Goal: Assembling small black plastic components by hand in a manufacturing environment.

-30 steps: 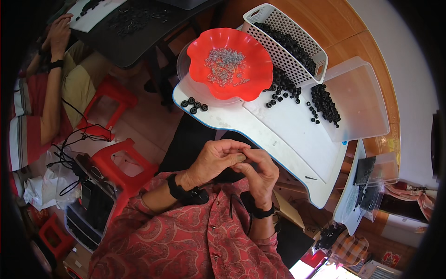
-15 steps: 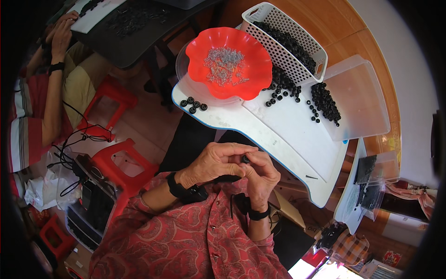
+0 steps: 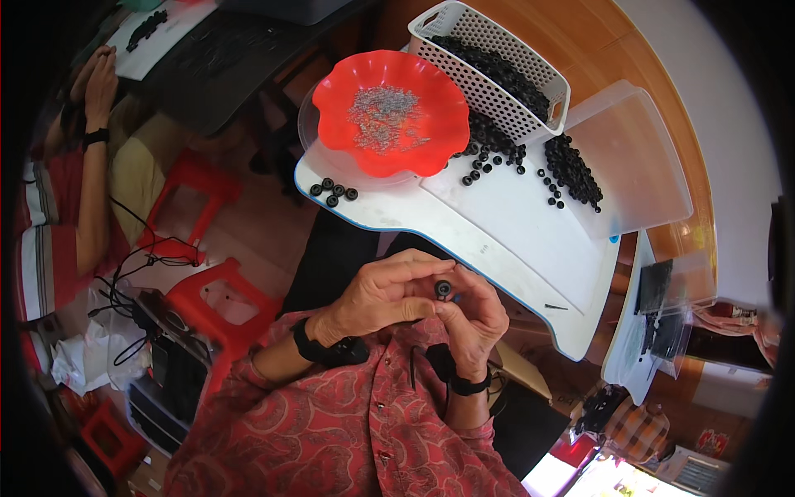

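In front of my chest, a small black round part with a hole in its end (image 3: 443, 288) is held between my fingertips. My right hand (image 3: 476, 323) pinches it from the right with thumb and bent fingers. From the left, the thumb and forefinger of my left hand (image 3: 383, 294) close around the same part. Ahead on the white blue-edged table (image 3: 489, 254), several similar black parts (image 3: 333, 200) lie near the left corner. Beyond them, a red wavy-rimmed plate (image 3: 335, 87) bears many tiny clear or silvery pieces.
A white perforated basket (image 3: 497, 98) of black parts stands at the back, with loose ones beside it. Right of it, a clear plastic bin (image 3: 642, 166) lies tipped near more black parts (image 3: 573, 172). A thin dark pointed piece (image 3: 556, 307) rests near the front edge. A co-worker (image 3: 95, 166) sits left.
The black part has turned between my fingers, so its holed end now shows. My hands stay close together. The whole scene has shifted slightly in view.
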Motion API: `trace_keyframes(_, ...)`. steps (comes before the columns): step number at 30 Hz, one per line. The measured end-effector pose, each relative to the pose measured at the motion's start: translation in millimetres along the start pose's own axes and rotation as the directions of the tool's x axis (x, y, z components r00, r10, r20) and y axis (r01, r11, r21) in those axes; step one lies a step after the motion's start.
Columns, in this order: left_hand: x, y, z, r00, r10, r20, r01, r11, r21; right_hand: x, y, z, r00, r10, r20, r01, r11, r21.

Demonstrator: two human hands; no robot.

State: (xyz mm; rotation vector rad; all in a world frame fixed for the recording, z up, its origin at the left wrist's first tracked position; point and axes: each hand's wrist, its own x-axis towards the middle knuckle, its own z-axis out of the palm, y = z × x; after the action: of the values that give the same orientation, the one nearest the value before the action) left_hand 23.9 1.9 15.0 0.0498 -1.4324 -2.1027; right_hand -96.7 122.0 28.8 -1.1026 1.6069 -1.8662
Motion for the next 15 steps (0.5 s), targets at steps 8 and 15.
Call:
trace_keyframes(8, 0, 1, 2, 0.979, -0.189, -0.081, 0.184, 0.981, -0.066, 1, -5, -1, 0.998, -0.044, 0.05, 0.05, 0.989, -0.137)
trace_keyframes(15, 6, -2, 8, 0.947, -0.27, -0.174, 0.258, 0.962, -0.088, 4, -4, -2, 0.996, -0.058, 0.065, 0.074, 0.96, -0.271)
